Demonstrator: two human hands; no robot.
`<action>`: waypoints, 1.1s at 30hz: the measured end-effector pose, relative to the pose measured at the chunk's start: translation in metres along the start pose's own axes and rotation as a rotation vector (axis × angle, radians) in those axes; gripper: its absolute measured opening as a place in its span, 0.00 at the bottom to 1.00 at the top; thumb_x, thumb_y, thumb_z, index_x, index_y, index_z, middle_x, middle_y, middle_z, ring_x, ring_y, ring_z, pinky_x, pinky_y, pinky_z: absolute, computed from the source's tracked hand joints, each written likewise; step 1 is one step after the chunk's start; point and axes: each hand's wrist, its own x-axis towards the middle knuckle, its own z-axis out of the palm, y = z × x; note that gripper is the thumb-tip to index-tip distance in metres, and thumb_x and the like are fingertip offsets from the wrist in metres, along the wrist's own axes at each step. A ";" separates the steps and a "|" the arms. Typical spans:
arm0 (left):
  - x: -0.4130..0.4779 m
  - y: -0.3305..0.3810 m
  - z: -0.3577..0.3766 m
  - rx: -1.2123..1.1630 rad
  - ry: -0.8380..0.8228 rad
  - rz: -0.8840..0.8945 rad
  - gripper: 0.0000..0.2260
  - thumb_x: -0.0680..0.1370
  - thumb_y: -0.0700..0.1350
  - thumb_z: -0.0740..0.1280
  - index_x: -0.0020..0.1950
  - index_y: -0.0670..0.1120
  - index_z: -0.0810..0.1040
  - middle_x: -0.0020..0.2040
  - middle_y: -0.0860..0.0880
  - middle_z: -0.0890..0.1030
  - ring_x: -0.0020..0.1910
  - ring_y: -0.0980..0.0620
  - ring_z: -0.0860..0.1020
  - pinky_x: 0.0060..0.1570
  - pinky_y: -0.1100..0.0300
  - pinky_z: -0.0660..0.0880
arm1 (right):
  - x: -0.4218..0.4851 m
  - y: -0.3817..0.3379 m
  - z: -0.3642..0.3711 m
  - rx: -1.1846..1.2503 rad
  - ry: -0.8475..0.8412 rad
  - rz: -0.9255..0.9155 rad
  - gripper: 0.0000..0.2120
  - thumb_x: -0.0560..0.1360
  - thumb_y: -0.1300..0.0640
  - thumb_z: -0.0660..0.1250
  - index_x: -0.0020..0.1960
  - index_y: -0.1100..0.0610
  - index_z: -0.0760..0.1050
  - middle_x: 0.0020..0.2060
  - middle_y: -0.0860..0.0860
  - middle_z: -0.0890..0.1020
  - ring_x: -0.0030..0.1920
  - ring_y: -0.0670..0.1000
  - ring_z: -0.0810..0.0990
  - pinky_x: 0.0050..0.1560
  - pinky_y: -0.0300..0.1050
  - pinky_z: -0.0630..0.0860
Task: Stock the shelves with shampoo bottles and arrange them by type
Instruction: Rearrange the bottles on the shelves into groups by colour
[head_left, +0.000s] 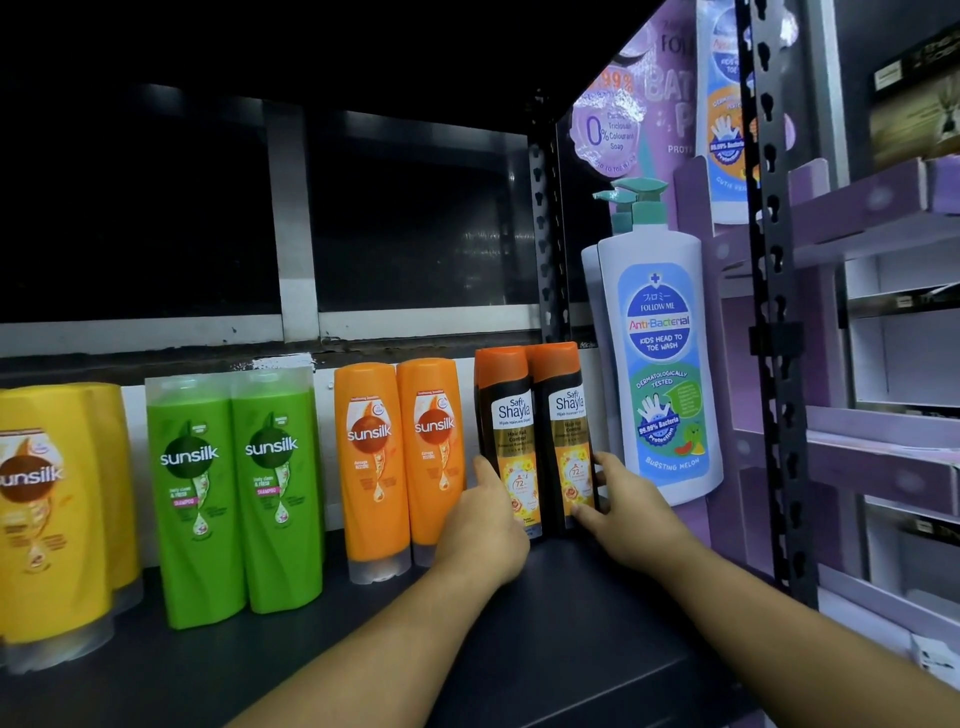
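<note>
**Both Hands on the Black-and-Orange Pair**

Two tall black plastic shampoo bottles with orange caps (553, 364) stood upright and touching at the right end of the row on the dark shelf (545, 623). They were just beside a large white pump bottle with a blue label (660, 364).

The left hand (480, 525) lay against the left black bottle (506, 415), with its thumb up along the bottle's left edge. Its fingers were hidden, so I could not tell whether it gripped.

The right hand (631, 514) clasped the right black bottle (566, 405) low down, thumb on the front and fingers curled round the right side.

Further left along the shelf stood two orange plastic Sunsilk bottles (371, 467), then two green Sunsilk bottles (234, 493). Yellow Sunsilk bottles (52, 519) stood at the far left.
</note>
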 end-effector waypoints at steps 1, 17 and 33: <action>0.000 0.000 0.000 -0.003 -0.001 -0.003 0.34 0.80 0.41 0.69 0.79 0.46 0.53 0.66 0.45 0.78 0.63 0.45 0.80 0.58 0.49 0.81 | 0.000 0.000 0.000 -0.002 0.003 -0.003 0.25 0.78 0.56 0.71 0.72 0.52 0.66 0.62 0.49 0.80 0.53 0.49 0.78 0.57 0.42 0.75; -0.010 -0.007 -0.014 -0.089 -0.109 0.045 0.17 0.80 0.49 0.69 0.68 0.49 0.72 0.60 0.50 0.80 0.56 0.50 0.80 0.51 0.58 0.78 | 0.002 0.006 -0.006 -0.062 0.237 -0.181 0.05 0.77 0.48 0.68 0.50 0.47 0.75 0.47 0.42 0.76 0.47 0.44 0.76 0.47 0.44 0.76; -0.100 -0.101 -0.112 0.074 -0.321 0.212 0.18 0.81 0.59 0.66 0.71 0.57 0.78 0.67 0.65 0.77 0.65 0.68 0.73 0.67 0.69 0.68 | -0.038 -0.041 -0.004 -0.230 -0.443 -0.539 0.07 0.74 0.47 0.68 0.51 0.45 0.81 0.47 0.38 0.81 0.49 0.40 0.79 0.48 0.36 0.76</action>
